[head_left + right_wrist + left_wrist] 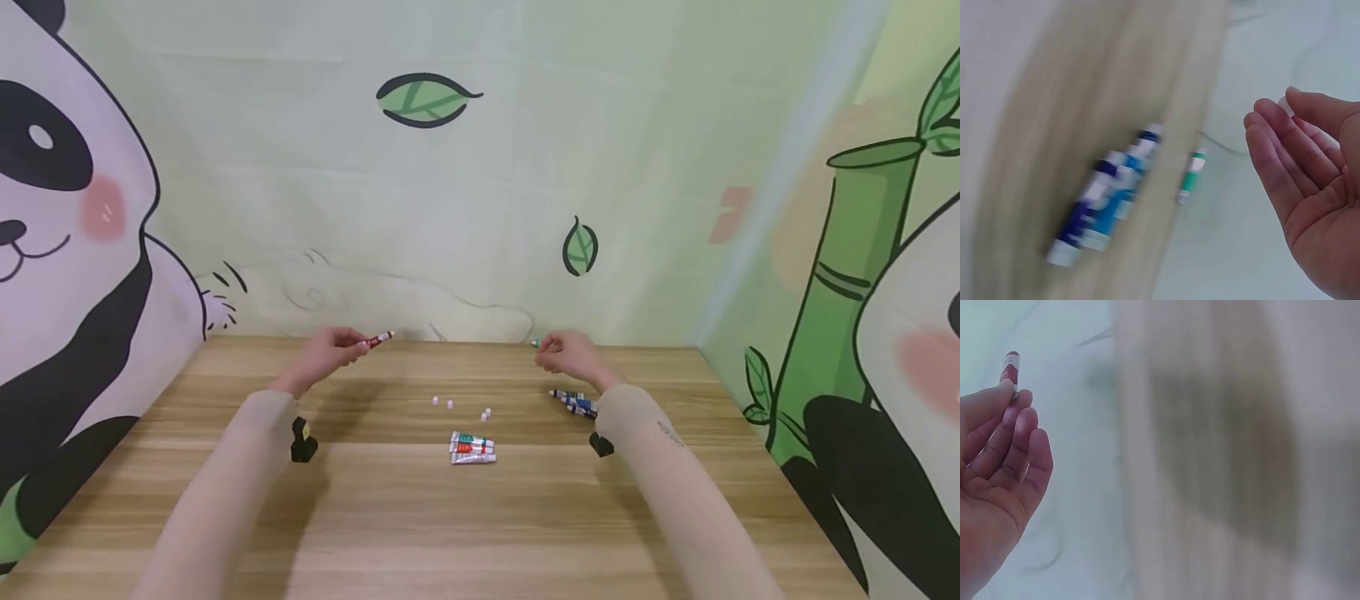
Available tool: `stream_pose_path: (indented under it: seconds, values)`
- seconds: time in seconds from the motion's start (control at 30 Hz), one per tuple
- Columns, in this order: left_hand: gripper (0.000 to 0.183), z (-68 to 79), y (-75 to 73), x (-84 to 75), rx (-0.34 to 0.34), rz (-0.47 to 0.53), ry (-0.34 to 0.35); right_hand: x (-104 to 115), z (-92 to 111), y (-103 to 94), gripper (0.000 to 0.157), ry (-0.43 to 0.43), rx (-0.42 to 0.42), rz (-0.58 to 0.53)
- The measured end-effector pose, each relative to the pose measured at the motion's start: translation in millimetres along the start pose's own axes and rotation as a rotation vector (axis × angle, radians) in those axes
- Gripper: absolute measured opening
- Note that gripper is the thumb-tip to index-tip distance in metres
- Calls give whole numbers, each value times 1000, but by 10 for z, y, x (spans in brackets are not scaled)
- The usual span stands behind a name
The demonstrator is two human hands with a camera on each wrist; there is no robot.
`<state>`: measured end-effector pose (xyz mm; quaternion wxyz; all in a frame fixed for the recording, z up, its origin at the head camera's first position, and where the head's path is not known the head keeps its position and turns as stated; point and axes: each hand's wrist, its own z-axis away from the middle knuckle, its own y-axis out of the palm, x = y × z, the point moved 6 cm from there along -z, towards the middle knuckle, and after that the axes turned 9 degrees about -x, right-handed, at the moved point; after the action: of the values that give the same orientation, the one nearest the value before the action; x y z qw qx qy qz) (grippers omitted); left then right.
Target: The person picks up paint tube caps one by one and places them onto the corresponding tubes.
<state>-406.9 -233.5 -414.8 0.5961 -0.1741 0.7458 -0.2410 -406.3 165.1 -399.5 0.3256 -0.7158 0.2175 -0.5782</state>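
My left hand (322, 358) is raised above the far left of the table, and its thumb and fingertips pinch one end of a small red paint tube (381, 339). The tube's other end points up and away in the left wrist view. Across from it, my right hand (573, 354) is held over the far right. Its thumb and index finger pinch a small white cap (1285, 106), mostly covered by the fingertips. A green paint tube (1192, 177) lies at the table's far edge beside the right hand. Several blue-toned paint tubes (576, 403) lie nearer, by the right wrist.
Several small white caps (450, 404) are scattered mid-table. In front of them, a green, a red and a silvery-white tube (472, 458) lie side by side. The wooden table (420, 525) ends at a printed panda backdrop (465, 208).
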Motion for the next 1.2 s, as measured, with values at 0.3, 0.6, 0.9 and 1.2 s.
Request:
stream_pose_path:
  seconds: [0.3, 0.6, 0.9, 1.2]
  values:
    - [36, -133, -465, -305, -96, -79, 11, 200, -61, -466, 27, -25, -108, 28]
    - [38, -111, -398, -599, -75, -11, 52, 265, 36, -694, 33, -17, -196, -82]
    - [32, -73, -390, -1073, -81, -42, 173, 536, 163, -901, 35, -81, -236, -252]
    - [30, 105, -405, -1452, -94, -63, 234, 832, 369, -952, 40, -99, -256, -350]
